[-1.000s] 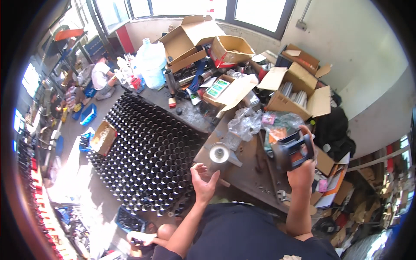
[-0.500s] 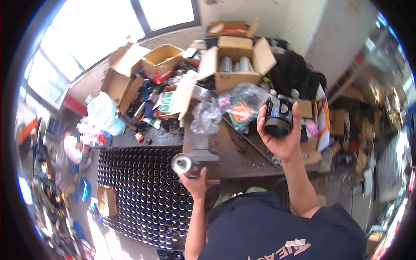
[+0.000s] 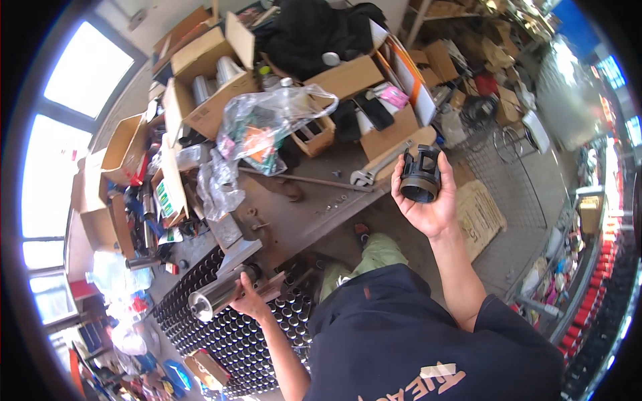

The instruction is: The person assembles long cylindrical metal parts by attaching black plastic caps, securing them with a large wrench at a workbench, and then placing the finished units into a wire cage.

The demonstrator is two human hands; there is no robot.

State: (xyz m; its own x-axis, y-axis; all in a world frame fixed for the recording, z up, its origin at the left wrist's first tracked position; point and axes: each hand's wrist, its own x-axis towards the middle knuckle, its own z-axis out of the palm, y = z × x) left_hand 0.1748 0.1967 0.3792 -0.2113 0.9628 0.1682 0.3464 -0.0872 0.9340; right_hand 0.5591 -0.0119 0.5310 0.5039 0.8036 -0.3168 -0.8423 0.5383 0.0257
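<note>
My right hand (image 3: 431, 207) is closed round a black cylindrical part (image 3: 420, 175), a hollow ring with upright posts and windows at its upper end. It is held up over the floor, to the right of the table edge. At the lower left, my left hand (image 3: 252, 299) grips a shiny silver metal cylinder (image 3: 217, 297) with a short stub at its near end. The cylinder lies slanted, over a panel of many dark round tubes (image 3: 180, 324). A grey metal block (image 3: 231, 242) on the table corner is close to its far end.
On the table (image 3: 294, 230) lie an adjustable wrench (image 3: 378, 167), a long rod (image 3: 311, 181), small bolts and clear plastic bags (image 3: 267, 120). Open cardboard boxes (image 3: 207, 73) crowd the back. Flattened brown cardboard (image 3: 483, 220) and wire mesh (image 3: 511, 180) are on the right-hand floor.
The view has turned to the right, bringing the right-hand floor and shelves in. The silver cylinder, seen end-on before, now shows its length. The black part stays in my right hand.
</note>
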